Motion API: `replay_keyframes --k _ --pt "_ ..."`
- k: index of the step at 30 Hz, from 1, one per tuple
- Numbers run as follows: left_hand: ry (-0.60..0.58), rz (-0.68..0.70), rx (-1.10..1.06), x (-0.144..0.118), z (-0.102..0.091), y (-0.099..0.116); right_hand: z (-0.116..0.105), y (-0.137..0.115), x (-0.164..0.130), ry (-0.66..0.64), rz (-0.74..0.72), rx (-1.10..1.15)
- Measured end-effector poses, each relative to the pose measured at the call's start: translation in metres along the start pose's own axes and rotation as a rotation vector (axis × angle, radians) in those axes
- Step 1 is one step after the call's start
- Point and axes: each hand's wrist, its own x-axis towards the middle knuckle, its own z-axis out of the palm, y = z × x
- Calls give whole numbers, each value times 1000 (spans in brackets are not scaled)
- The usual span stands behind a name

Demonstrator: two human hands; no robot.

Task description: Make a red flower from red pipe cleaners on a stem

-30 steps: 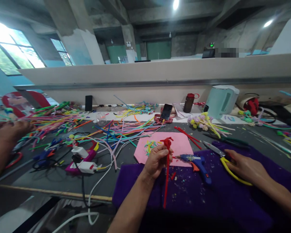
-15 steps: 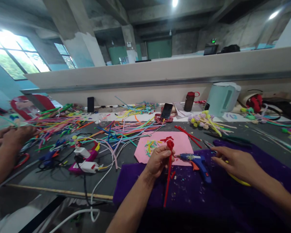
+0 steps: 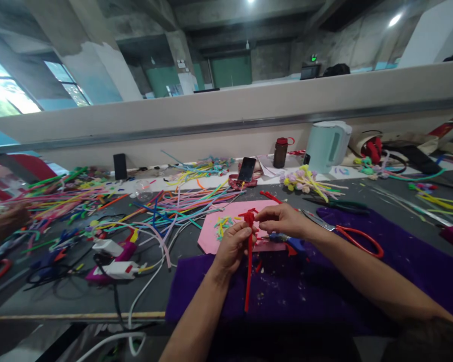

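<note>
My left hand is closed around the stem of a red pipe-cleaner flower, which stands upright with its long red stem hanging below the fist. From the right, my right hand meets the flower head, its thumb and fingers bent together at the edge; exactly what they pinch is hard to see. Under the right hand lies a blue glue gun, partly covered, its nozzle over a pink sheet. Red-handled scissors rest beside my right forearm.
Small cut pipe-cleaner pieces lie on the pink sheet, over a purple cloth. Long pipe cleaners, a power strip and its white cable spread leftward. A kettle stands behind. Another person's hand is at far left.
My right hand has moved left from the scissors to the flower head, leaving the scissors on the cloth. My left hand still holds the flower. The view has turned slightly right.
</note>
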Motion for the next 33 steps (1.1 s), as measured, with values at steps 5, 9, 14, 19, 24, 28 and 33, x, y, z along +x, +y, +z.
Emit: replay_keyframes --k 5,9,14,19,24,28,33 --pt "69 61 20 0 1 -1 6 7 6 -25 24 149" --pt "88 81 12 0 0 -2 7 5 10 -68 -39 183" --pt "119 112 67 1 0 -4 11 7 12 -41 -64 302" --pt "110 142 116 2 -1 -7 13 9 10 -41 -58 299" --pt "91 140 107 2 -2 -8 14 10 10 -25 -49 277" --pt "75 137 115 1 -2 -7 13 11 10 -28 -26 262" --pt "78 108 139 3 -5 -7 16 10 9 10 3 296"
